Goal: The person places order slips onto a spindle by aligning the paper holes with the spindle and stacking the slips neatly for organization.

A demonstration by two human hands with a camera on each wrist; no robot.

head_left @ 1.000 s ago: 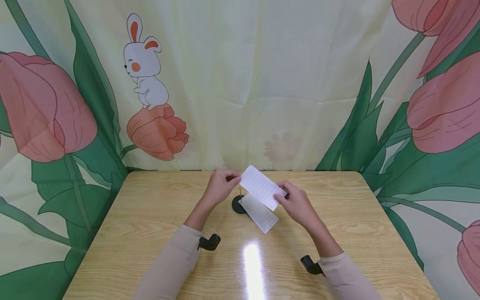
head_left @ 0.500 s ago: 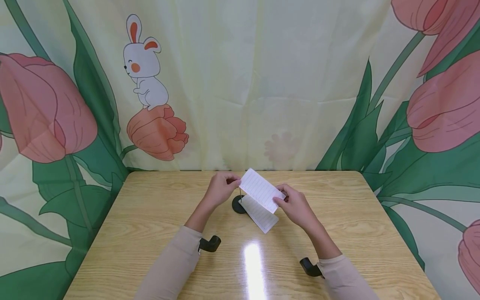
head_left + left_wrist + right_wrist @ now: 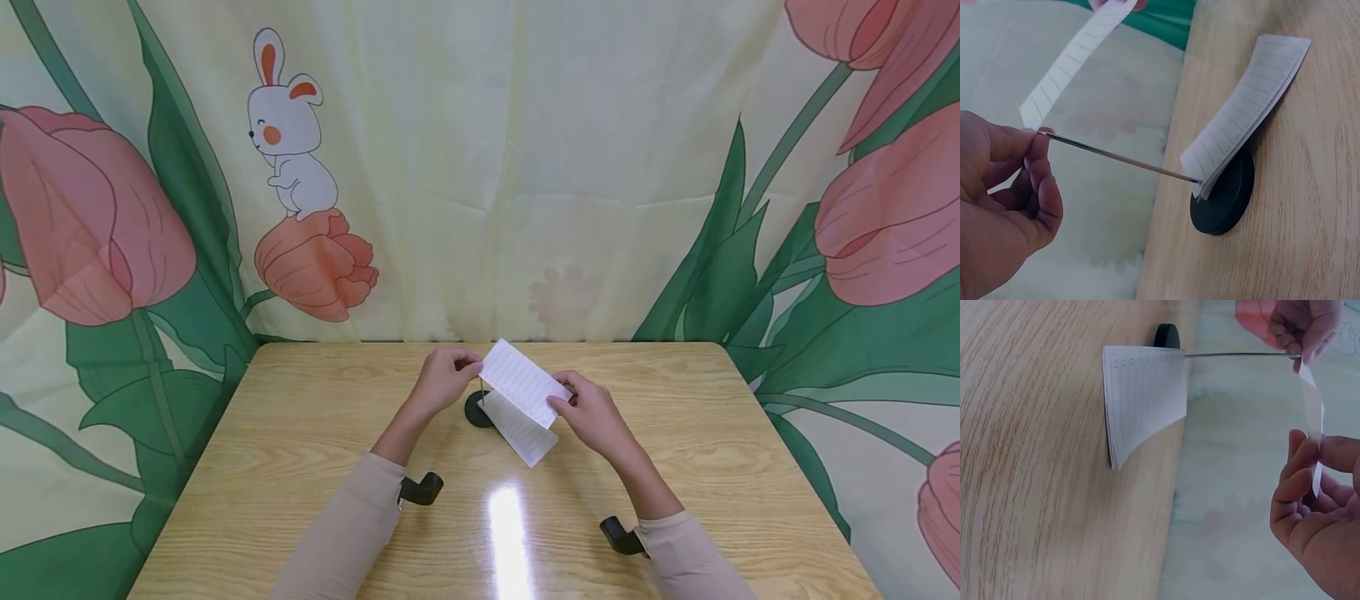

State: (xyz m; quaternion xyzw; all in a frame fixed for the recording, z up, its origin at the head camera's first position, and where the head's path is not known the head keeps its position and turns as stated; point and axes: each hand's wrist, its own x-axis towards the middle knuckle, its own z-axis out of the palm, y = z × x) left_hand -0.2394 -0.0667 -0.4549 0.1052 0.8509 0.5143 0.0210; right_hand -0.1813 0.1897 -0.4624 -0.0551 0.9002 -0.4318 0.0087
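Observation:
A paper spike stands on the table, its thin metal rod rising from a round black base. Several lined paper slips are threaded low on the rod and lie against the base. Above them, another lined slip is held up between both hands. My left hand pinches its corner right at the rod's tip. Whether the tip has pierced that corner is hidden by the fingers. At the opposite end, my right hand pinches the slip between thumb and fingers.
All this is near the far edge of a wooden table. Behind it hangs a curtain printed with tulips and a rabbit. A black wrist mount sticks out at the left cuff, another mount at the right.
Both hands and the held slip have come down slightly toward the rod, mostly in the first half second. The threaded slips and the base have stayed put.

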